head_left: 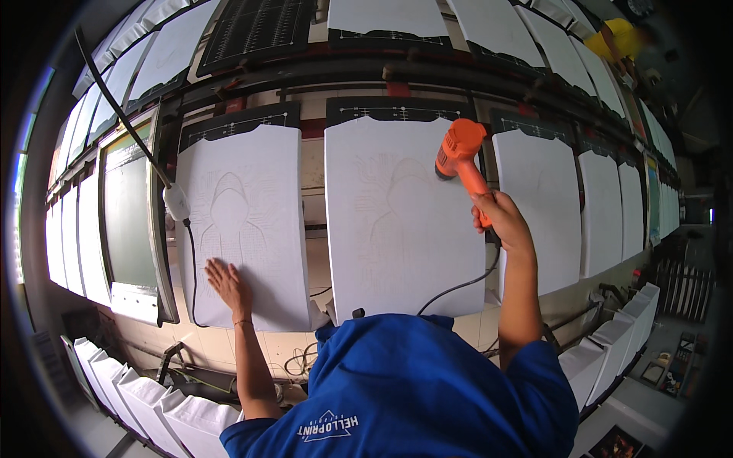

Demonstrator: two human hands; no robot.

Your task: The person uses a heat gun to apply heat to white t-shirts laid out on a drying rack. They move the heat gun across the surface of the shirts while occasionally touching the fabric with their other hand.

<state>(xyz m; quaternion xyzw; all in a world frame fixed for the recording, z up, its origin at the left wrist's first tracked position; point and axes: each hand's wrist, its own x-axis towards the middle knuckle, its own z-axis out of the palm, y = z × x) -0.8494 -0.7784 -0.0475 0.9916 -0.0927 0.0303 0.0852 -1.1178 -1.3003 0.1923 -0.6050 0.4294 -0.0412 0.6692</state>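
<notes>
My right hand [500, 220] is wrapped round the handle of an orange hair dryer [464, 146]. Its nozzle points left and down over the upper right of a white shirt [408, 259] stretched on a black board, which bears a faint outline of a hooded figure. A black cord runs from the dryer's handle down across that shirt's lower part. To the left, my left hand [229, 288] rests open, fingers stretched, on the lower part of another white shirt [271, 229] with the same faint figure.
A white plug connector [176, 201] hangs on a black cable in front of the left shirt. Further left stands a framed printing screen [131, 206]. More white shirts on boards [540, 206] line both sides and the far row. A person in yellow [617, 40] is at far right.
</notes>
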